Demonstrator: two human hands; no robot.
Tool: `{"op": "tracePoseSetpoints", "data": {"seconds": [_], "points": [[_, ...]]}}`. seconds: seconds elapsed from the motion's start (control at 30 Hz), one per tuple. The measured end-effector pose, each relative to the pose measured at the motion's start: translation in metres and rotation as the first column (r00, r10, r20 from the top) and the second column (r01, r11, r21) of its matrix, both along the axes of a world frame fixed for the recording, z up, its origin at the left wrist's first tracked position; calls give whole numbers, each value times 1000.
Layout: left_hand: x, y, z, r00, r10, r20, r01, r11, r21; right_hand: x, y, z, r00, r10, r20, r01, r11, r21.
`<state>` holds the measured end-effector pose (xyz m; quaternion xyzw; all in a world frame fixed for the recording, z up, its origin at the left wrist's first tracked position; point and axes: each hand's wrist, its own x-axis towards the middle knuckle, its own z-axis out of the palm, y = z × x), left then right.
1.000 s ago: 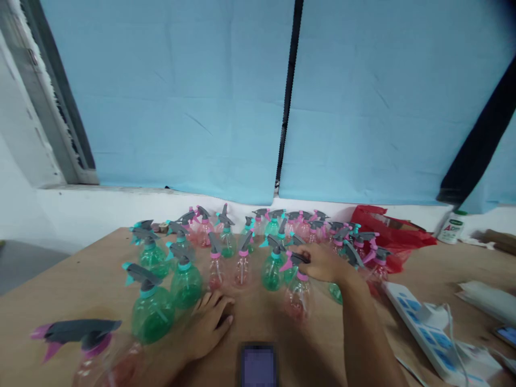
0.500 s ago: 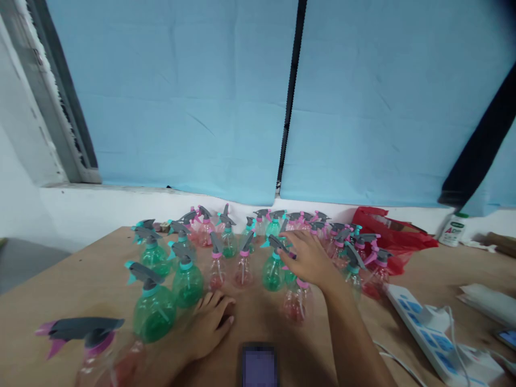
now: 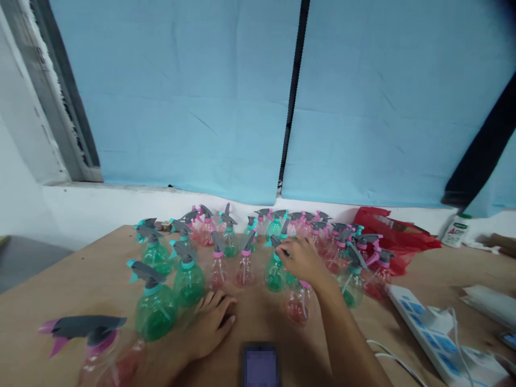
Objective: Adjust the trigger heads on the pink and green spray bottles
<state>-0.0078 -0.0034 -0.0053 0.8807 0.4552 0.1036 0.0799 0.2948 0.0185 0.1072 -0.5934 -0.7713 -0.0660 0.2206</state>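
Note:
My left hand (image 3: 212, 325) rests on the tabletop with its fingers spread, holding nothing. Just left of it stand two green spray bottles (image 3: 188, 284) (image 3: 156, 313) with grey heads and turquoise collars. My right hand (image 3: 302, 259) has its fingers curled on the grey head of another green spray bottle (image 3: 275, 275), which stands upright; the hand covers part of that head. Under my right wrist is a pink spray bottle (image 3: 297, 309), its top hidden by the hand. Two smaller pink spray bottles (image 3: 218, 271) (image 3: 244, 270) stand between my hands.
Several more pink and green spray bottles line the back of the wooden table (image 3: 100, 269). A pink one (image 3: 108, 360) is at the near left. On the right are a power strip (image 3: 435, 336) with cables, a red plastic bag (image 3: 397, 236) and a white bottle (image 3: 456, 231). A phone (image 3: 261, 365) lies in front.
My right hand has lowered slightly, and its outstretched fingers have curled onto the head of the green spray bottle. My left hand stays on the table.

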Motion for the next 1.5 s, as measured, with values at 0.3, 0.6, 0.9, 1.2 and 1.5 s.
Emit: {"op": "tracePoseSetpoints", "data": {"seconds": [0.3,0.6,0.9,1.2,1.5], "points": [[-1,-1,2,1000,2,5,-2,1000,8,6,-1,-2,983,182,-31,-179,980,84],[2,-3,5,1000,7,-2,-7,1000,12,-6,-16,13,915,392,-92,-374,913,165],[-2,-2,4,999,12,-31,-12,1000,16,-54,-13,0,644,554,-528,-448,832,326],[-7,5,-12,1000,14,-3,-14,999,32,-112,5,-65,372,435,-820,-276,895,350],[-3,0,-5,999,33,-26,-32,999,41,-108,23,-90,209,334,-919,-364,899,244]]}}
